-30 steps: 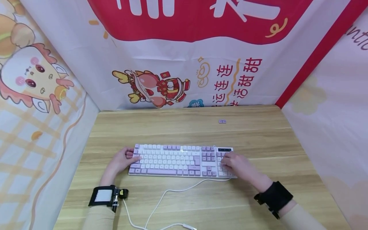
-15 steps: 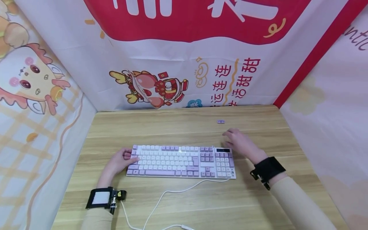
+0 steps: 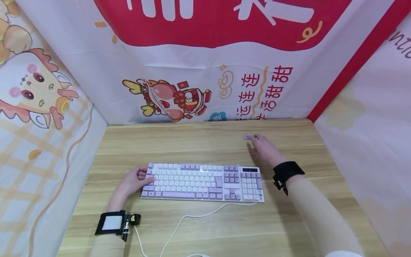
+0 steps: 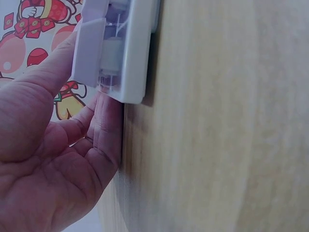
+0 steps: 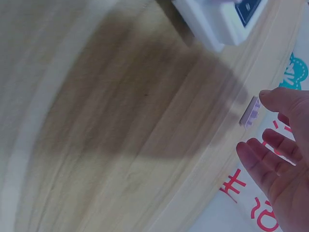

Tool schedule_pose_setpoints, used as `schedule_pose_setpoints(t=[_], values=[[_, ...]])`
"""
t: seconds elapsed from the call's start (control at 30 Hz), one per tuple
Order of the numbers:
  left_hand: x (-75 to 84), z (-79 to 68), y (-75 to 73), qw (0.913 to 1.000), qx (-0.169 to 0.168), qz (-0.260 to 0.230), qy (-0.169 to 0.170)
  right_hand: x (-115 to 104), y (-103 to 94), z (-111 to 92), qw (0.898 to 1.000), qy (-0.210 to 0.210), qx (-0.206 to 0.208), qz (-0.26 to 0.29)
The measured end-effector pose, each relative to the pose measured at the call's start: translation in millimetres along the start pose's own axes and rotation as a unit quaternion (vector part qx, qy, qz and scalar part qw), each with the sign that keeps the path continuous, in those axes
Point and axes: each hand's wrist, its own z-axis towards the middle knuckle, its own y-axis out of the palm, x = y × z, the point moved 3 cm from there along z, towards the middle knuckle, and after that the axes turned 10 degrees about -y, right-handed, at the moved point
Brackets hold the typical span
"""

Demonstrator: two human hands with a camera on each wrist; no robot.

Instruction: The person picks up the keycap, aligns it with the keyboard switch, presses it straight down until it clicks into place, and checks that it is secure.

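Note:
A white and lilac keyboard lies flat on the wooden table. My left hand grips its left end, thumb over the edge keys; in the left wrist view the fingers reach to the underside of the keyboard's corner. Beyond the keyboard, at the back right, lies a small purple strip with raised bumps, its kind unclear. My right hand is at the right of that strip. In the right wrist view, thumb and fingers are spread apart by the strip, with nothing held between them.
A white cable runs from the keyboard toward the front of the table. Printed cloth hangs behind the table and along both sides. Each wrist wears a black strap.
The right hand has lifted off the keyboard's number keys and moved back to the small purple strip. The left hand stays at the keyboard's left end.

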Motion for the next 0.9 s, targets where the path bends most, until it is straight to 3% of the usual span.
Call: schedule_pose_setpoints(t=[0.33, 0.9], values=[[-0.3, -2.2, -0.2, 1.0000, 0.002, -0.001, -0.002, 3.1, 14.4, 21.0, 0.998, 0.042, -0.050, -0.001], [-1.2, 1.7, 0.5, 1.0000, 0.000, 0.000, 0.000, -1.2, 27.9, 26.2, 0.997, 0.054, -0.057, 0.010]])
